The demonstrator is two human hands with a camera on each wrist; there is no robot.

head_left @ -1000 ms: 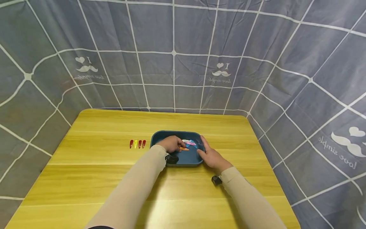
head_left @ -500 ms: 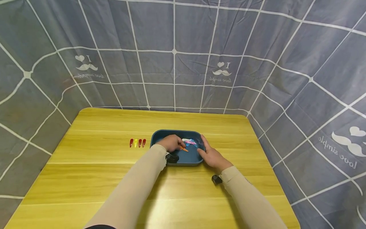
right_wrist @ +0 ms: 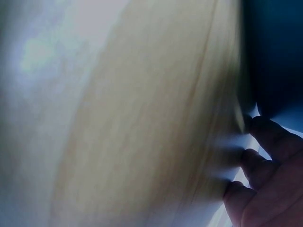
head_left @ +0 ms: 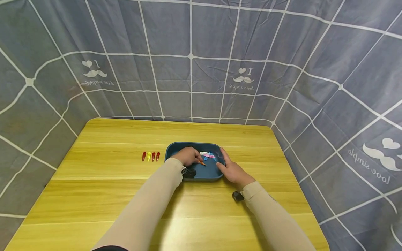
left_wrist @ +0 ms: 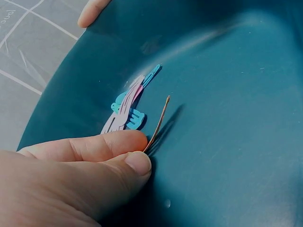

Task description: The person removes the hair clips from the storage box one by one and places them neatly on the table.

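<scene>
My left hand (head_left: 187, 156) reaches into a dark blue tray (head_left: 208, 173) and pinches an orange snap hair clip (head_left: 203, 163) between thumb and fingertips. In the left wrist view this clip (left_wrist: 163, 115) appears edge-on, its free end pointing away from the fingers. Beyond it inside the tray lies a small overlapping pile of pink, white and blue hair clips (head_left: 209, 156). My right hand (head_left: 235, 173) holds the tray's right side, thumb over the rim and fingers along the outside. The right wrist view is blurred; some curled fingers (right_wrist: 267, 142) show beside the tray.
Left of the tray, several hair clips stand in a row on the yellow wooden table (head_left: 122, 195): a yellow clip (head_left: 149, 157) among red clips (head_left: 153, 157). A grey curtain (head_left: 207, 76) with white lines surrounds the table's back and sides.
The orange hair clip has turned in my left fingers, its free end swinging down toward the front of the tray. My right hand has kept its place on the tray.
</scene>
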